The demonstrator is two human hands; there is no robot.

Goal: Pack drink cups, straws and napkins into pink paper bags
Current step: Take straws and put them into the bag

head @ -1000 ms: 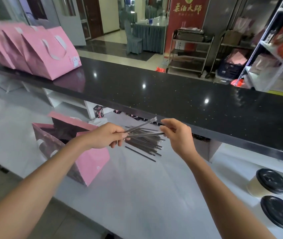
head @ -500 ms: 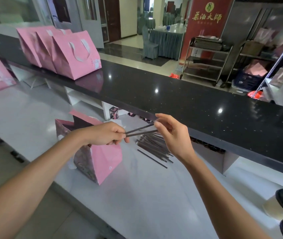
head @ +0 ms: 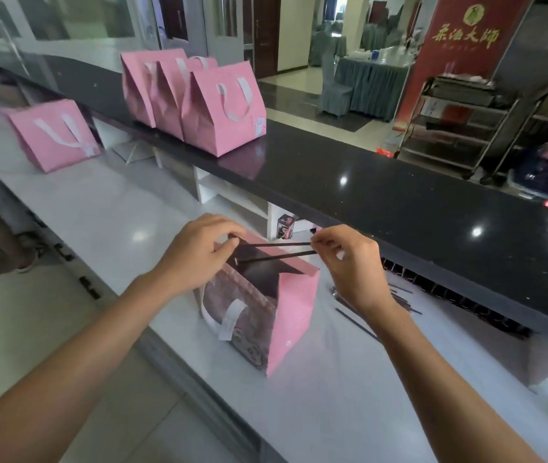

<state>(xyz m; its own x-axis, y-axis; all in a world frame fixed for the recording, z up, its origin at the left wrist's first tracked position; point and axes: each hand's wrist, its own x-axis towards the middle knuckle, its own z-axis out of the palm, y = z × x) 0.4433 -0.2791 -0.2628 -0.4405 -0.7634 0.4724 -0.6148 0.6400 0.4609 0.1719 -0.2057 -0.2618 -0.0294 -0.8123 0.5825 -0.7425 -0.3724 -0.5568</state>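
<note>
Right above the open pink bag (head: 294,315), both hands are pinching two dark straws (head: 276,252) between them: the left hand (head: 195,259) is gripping one end with closed fingertips, the right hand (head: 349,262) is nipping the other. The bag is standing on the white bench (head: 316,396), its mouth gaping under the straws. More straws (head: 353,320) are lying loose on the bench just beside the right wrist. Three closed pink bags (head: 222,111) are sitting on the black upper counter (head: 399,202).

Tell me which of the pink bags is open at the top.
The pink bag under the hands, on the white counter nearest the person. Its mouth gapes; the three on the black ledge and one far left look closed.
</note>
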